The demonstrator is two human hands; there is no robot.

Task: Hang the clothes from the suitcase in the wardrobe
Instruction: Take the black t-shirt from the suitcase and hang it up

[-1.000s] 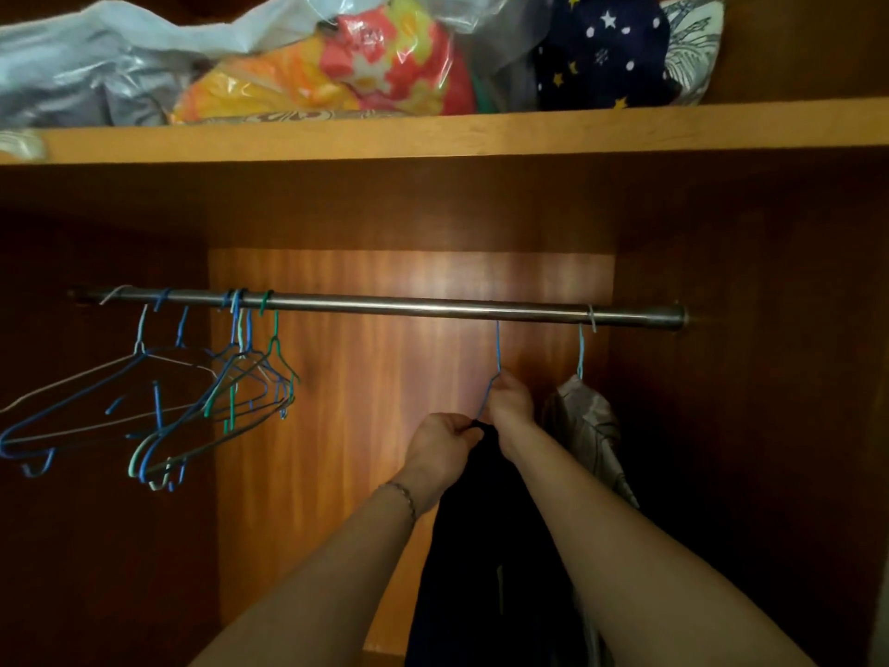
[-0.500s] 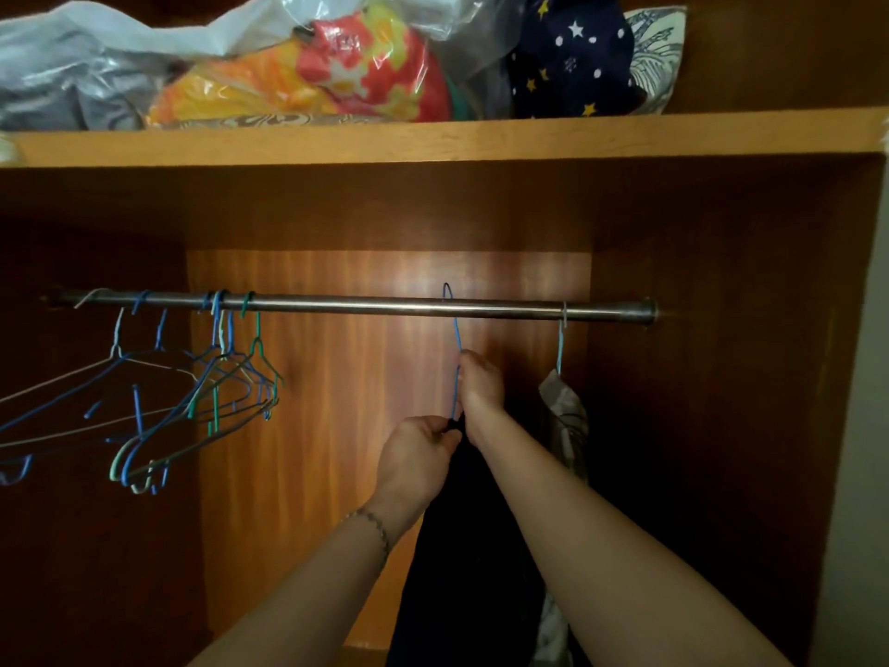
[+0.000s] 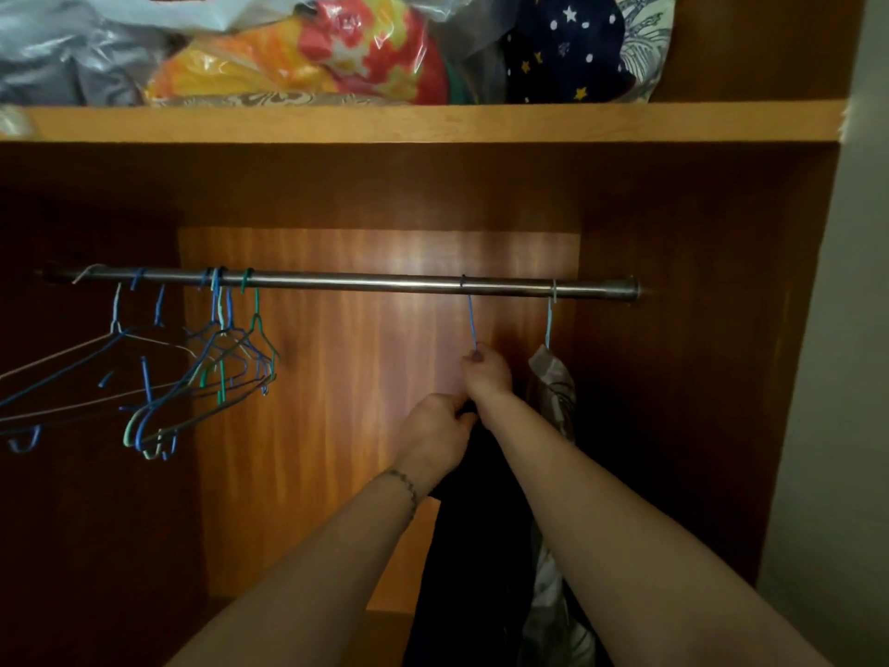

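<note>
While the right hand (image 3: 487,373) pinches the blue hanger's (image 3: 472,320) neck, hooked over the rail (image 3: 365,281), the left hand (image 3: 435,433) grips the dark garment (image 3: 474,546) beneath, its shape lost in shadow. Bagged bedding (image 3: 308,55) fills the upper shelf (image 3: 433,121).

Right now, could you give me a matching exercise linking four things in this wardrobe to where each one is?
Things:
1. empty hangers
2. dark garment
3. pale patterned garment
4. star-print fabric

Places:
A. on the top shelf
B. far right of the rail
C. bunched at the rail's left end
D. under both hands, on the blue hanger

Pairs: 1-C, 2-D, 3-B, 4-A
</note>
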